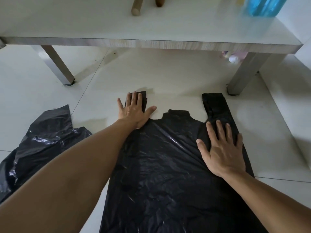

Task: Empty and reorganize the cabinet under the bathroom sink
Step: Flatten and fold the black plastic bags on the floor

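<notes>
A black plastic carrier bag (161, 165) lies spread flat on the white tiled floor, its two handle strips pointing away from me. My left hand (134, 111) presses flat on the left handle strip, fingers straight and spread. My right hand (222, 150) lies flat on the bag just below the right handle strip (213, 101), fingers straight. Neither hand grips anything.
A second black bag (42, 140) lies crumpled on the floor at the left. A low white table (151, 42) stands just beyond the bag, with a blue bottle (264, 5) and two wooden handles (137, 7) on top. Small pale items (234, 57) sit under its right side.
</notes>
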A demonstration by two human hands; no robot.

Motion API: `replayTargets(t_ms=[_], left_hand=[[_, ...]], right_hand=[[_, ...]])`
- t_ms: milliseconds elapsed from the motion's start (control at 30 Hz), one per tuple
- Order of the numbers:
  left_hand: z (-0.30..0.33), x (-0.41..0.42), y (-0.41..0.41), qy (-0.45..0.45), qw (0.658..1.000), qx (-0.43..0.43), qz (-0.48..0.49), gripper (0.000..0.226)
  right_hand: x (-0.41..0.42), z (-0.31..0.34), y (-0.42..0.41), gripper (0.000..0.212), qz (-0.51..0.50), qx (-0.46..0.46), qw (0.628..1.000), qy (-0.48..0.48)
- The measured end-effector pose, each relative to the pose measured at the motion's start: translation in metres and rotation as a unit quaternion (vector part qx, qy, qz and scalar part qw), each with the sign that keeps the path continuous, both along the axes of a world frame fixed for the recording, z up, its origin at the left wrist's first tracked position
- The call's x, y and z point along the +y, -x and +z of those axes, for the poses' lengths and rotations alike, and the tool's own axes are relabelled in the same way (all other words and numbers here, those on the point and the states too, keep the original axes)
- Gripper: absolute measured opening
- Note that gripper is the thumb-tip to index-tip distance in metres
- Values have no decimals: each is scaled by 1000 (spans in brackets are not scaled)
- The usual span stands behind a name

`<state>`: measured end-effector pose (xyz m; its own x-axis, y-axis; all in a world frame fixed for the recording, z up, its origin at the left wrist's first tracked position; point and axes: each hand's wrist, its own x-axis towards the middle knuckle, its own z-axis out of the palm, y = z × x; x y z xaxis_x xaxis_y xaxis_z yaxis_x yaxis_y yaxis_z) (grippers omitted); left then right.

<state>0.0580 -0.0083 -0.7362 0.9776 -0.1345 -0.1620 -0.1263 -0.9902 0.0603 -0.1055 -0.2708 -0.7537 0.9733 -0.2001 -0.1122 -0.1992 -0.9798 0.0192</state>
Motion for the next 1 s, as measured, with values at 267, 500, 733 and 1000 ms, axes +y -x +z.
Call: replayTargets(t_ms=[267, 500, 733, 1000], left_hand=[[8, -76, 106, 34, 982, -54, -178, 77], [-15, -84, 114, 7, 981, -36, -192, 76], [-17, -82, 116, 15, 981, -40, -187, 80], [-17, -84, 117, 12, 981, -44, -189, 79]], right_hand=[[4, 5, 0, 84, 4, -13, 1000, 3], [1, 2, 1, 80, 10, -19, 999, -28], [-24, 7, -29, 77, -3, -5, 999, -43], [-48, 14, -87, 80, 38, 50, 996, -60]])
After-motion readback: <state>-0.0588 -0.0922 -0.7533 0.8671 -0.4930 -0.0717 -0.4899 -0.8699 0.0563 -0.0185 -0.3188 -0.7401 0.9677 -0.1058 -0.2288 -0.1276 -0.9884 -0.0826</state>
